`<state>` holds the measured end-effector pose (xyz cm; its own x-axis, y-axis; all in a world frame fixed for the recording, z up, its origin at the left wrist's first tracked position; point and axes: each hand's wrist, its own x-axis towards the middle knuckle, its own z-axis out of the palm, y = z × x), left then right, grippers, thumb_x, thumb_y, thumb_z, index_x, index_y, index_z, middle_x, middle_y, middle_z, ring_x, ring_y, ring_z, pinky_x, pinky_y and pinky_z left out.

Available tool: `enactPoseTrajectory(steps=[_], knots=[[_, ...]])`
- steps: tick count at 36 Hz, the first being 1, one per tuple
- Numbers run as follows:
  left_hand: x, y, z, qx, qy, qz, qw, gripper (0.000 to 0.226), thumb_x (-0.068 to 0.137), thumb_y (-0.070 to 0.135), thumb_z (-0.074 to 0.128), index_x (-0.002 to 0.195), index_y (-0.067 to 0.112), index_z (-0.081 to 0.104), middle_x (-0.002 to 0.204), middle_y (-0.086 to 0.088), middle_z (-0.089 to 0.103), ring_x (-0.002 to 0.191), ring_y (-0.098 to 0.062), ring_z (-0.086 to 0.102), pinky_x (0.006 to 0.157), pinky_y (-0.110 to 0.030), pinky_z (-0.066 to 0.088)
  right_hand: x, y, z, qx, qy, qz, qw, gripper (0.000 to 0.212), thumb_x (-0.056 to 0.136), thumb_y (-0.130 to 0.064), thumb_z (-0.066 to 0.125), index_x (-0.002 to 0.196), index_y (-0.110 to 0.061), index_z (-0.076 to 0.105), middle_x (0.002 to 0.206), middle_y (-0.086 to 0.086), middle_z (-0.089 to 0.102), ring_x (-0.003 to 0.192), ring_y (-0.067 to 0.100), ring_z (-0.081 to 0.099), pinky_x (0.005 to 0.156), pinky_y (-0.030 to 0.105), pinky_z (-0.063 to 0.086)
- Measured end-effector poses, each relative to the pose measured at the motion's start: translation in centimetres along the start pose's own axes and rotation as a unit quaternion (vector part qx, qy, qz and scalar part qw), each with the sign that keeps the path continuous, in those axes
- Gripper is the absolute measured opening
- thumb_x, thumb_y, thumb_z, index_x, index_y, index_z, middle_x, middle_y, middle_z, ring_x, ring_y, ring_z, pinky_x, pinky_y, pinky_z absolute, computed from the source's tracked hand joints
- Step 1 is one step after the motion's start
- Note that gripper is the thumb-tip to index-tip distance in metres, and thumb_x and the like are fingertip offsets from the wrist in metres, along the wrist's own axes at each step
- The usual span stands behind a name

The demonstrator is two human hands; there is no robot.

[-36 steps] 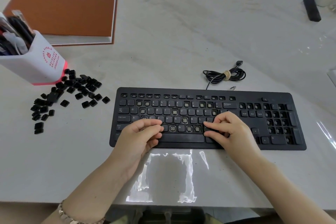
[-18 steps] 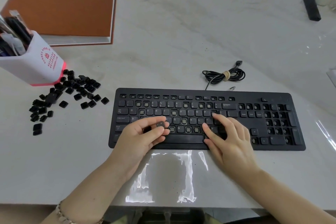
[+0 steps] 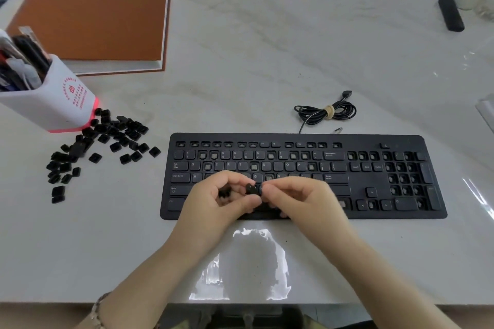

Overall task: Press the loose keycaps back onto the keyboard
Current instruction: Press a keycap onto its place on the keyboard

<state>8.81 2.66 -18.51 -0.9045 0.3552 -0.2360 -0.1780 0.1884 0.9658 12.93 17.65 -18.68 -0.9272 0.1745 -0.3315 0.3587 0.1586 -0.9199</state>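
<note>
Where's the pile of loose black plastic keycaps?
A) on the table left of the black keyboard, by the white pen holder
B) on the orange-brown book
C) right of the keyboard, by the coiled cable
A: the loose black plastic keycaps lie scattered on the pale marble table, left of the black keyboard, beside the white pen holder.

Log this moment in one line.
left hand: holds keycap | right hand: pinches same keycap, above keyboard | keyboard: many sockets bare | pile: loose keycaps left of keyboard
</note>
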Motion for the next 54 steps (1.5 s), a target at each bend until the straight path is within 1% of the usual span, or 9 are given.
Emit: enactPoseTrajectory(steps=[6,13,18,24,29,33,41,45,54], knots=[[-0.3,-0.6,0.3,0.095,-0.009,0.052,0.994,0.016,0.070,0.012,0.079,0.080,0.016,0.067,0.055,0.013,0.047,0.055,0.000,0.044,0.060,-0.009,0.037,-0.2,0.4,0.9,0.140,-0.055,0.121,0.981,0.015,0.082,-0.020,0.066,0.091,-0.011,0.074,0.088,0.014,0.072,0.071,0.010,0.058,0.062,0.018,0.043],[-0.7,-1.6,0.4,0.146,0.018,0.055,0.988,0.034,0.071,0.013,0.080,0.093,0.036,0.066,0.072,0.012,0.052,0.056,-0.002,0.043,0.062,-0.009,0.037,-1.0,1.1,-0.3,0.207,0.030,0.128,0.970,0.011,0.080,0.004,0.064,0.084,-0.005,0.067,0.066,0.007,0.069,0.062,0.014,0.068,0.057,0.018,0.054],[-0.8,-1.7,-0.2,0.097,0.044,-0.004,0.994,0.024,0.090,0.010,0.056,0.100,0.032,0.060,0.079,0.014,0.060,0.070,0.002,0.052,0.068,-0.005,0.038,-1.4,1.8,-2.9,0.134,0.101,0.093,0.981,0.019,0.075,0.007,0.069,0.085,-0.010,0.071,0.065,0.001,0.069,0.070,0.014,0.070,0.069,0.015,0.053],[-0.5,-2.1,-0.6,0.083,0.047,-0.034,0.995,0.048,0.093,-0.006,0.033,0.105,0.038,0.048,0.082,0.017,0.062,0.067,0.004,0.050,0.081,-0.021,0.043,-0.7,2.3,-4.6,-0.042,0.148,0.011,0.988,0.027,0.071,-0.003,0.077,0.079,-0.027,0.068,0.057,-0.006,0.068,0.063,-0.011,0.059,0.070,-0.001,0.040],[-0.6,-2.0,-0.6,0.092,0.035,0.017,0.995,0.040,0.097,0.000,0.041,0.108,0.038,0.043,0.099,0.002,0.059,0.078,0.007,0.059,0.074,-0.011,0.044,0.6,2.7,-3.9,-0.135,0.130,-0.061,0.980,0.036,0.073,-0.003,0.075,0.078,-0.037,0.063,0.073,-0.011,0.066,0.070,-0.008,0.058,0.067,0.000,0.039],[-0.5,-2.3,-0.9,0.053,0.044,0.011,0.998,0.034,0.093,0.001,0.051,0.105,0.033,0.049,0.095,0.004,0.055,0.093,0.000,0.066,0.077,-0.013,0.048,1.5,3.4,-3.1,-0.205,0.113,-0.104,0.967,0.019,0.071,-0.009,0.077,0.084,-0.023,0.073,0.078,-0.014,0.057,0.072,-0.003,0.052,0.066,0.004,0.037],[-0.4,-2.1,-1.4,0.046,0.077,-0.016,0.996,0.033,0.081,0.000,0.068,0.098,0.025,0.056,0.084,-0.002,0.067,0.077,-0.006,0.069,0.074,-0.015,0.052,1.7,4.9,-2.6,-0.243,0.134,-0.146,0.950,0.019,0.071,-0.011,0.078,0.089,-0.017,0.076,0.079,-0.011,0.052,0.079,-0.004,0.049,0.072,0.002,0.035],[-0.3,-2.1,-1.7,0.069,0.099,-0.023,0.992,0.035,0.075,0.008,0.076,0.096,0.029,0.058,0.085,0.012,0.071,0.069,-0.004,0.063,0.069,-0.010,0.047,1.8,5.1,-2.4,-0.240,0.143,-0.148,0.949,0.019,0.071,-0.011,0.078,0.089,-0.017,0.076,0.078,-0.009,0.052,0.079,0.000,0.049,0.070,0.003,0.036],[-0.3,-2.0,-1.4,0.000,0.101,-0.010,0.995,0.036,0.077,-0.007,0.069,0.098,0.021,0.058,0.087,0.010,0.073,0.081,0.000,0.068,0.071,-0.005,0.045,1.9,6.1,-2.0,-0.224,0.173,-0.170,0.944,0.018,0.072,-0.009,0.078,0.089,-0.016,0.076,0.076,-0.008,0.050,0.076,-0.001,0.048,0.068,0.004,0.035]])
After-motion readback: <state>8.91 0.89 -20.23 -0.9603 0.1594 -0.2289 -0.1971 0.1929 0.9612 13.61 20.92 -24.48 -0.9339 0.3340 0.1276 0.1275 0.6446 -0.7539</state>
